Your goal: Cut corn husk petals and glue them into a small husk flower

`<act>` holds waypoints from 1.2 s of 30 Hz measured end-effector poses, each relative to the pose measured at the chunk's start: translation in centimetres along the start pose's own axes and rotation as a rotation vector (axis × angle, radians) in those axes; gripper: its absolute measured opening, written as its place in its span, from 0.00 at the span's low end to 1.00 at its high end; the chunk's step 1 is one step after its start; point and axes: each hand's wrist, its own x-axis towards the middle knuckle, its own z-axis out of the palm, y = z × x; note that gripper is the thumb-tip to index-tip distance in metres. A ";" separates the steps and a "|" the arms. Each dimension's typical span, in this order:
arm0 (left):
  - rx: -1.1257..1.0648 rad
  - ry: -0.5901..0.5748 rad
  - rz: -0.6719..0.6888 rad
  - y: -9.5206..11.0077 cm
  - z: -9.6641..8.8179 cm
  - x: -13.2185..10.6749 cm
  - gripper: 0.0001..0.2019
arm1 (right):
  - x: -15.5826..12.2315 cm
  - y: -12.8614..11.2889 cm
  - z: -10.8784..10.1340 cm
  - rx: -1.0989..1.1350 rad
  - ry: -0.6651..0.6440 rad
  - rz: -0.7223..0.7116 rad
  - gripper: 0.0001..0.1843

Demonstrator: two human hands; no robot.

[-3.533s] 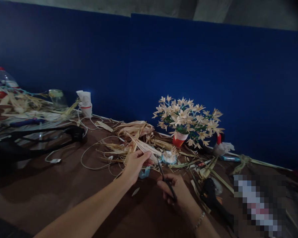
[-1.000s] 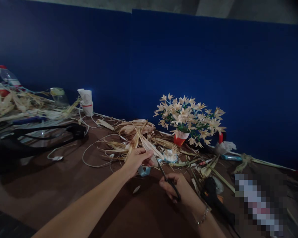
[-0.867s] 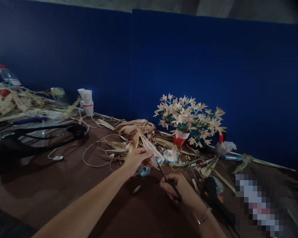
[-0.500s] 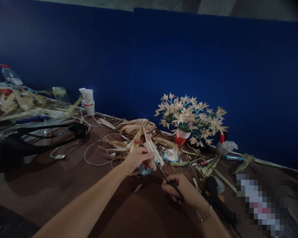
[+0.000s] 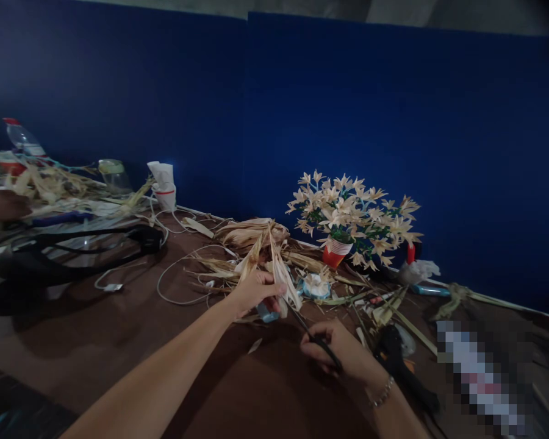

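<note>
My left hand (image 5: pixel 259 291) pinches a pale dried corn husk (image 5: pixel 280 263), which fans out from a pointed tip above the fingers. Wrapped around dark-handled scissors (image 5: pixel 324 346) is my right hand (image 5: pixel 333 347), its wrist in a bracelet. The blades point up and left toward the lower edge of the husk; whether they touch it I cannot tell. Beneath my left hand shows part of a light blue roll-like item (image 5: pixel 268 313). Behind both hands lies a heap of dried husks (image 5: pixel 251 233), with a round blue-and-white dish of pale scraps (image 5: pixel 316 286) to its right.
A red-and-white cup (image 5: pixel 335 253) holds pale husk-like flowers (image 5: pixel 348 210) before a blue partition (image 5: pixel 348 91). At right lies a black glue gun (image 5: pixel 400 366). Black headgear (image 5: pixel 77 256), a white cable (image 5: pixel 165 296), a jar (image 5: pixel 115 177) and another person's hand (image 5: pixel 2 206) are at left.
The scissors have drawn slightly away from the husk, down and to the right. My left hand keeps its hold. Another person's hand has come in at the left edge.
</note>
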 end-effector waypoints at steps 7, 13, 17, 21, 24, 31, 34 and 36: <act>0.025 0.010 0.009 0.0 0.0 0.0 0.13 | 0.1 0.3 0.1 0.013 0.001 0.022 0.14; -0.035 0.156 0.053 -0.4 -0.3 0.6 0.14 | 0.5 0.8 0.0 0.064 -0.026 -0.004 0.15; -0.046 0.180 0.053 -0.6 -0.4 0.8 0.13 | 0.7 1.4 0.1 0.044 -0.011 -0.007 0.15; -0.003 0.182 0.051 -0.3 -0.1 0.6 0.14 | 0.8 1.5 0.1 0.020 -0.005 -0.009 0.16; -0.012 0.184 0.048 -0.1 0.1 0.4 0.14 | 0.6 1.1 0.1 0.003 -0.009 -0.006 0.16; -0.042 0.160 0.081 -0.3 0.1 0.5 0.14 | 0.6 0.9 0.1 -0.019 0.009 0.009 0.16; -0.053 0.163 0.075 -0.3 0.1 0.4 0.14 | 0.6 1.0 -0.1 -0.029 0.004 -0.011 0.15; -0.056 0.163 0.070 -0.3 0.2 0.3 0.14 | 0.6 1.0 -0.1 -0.034 0.011 -0.028 0.14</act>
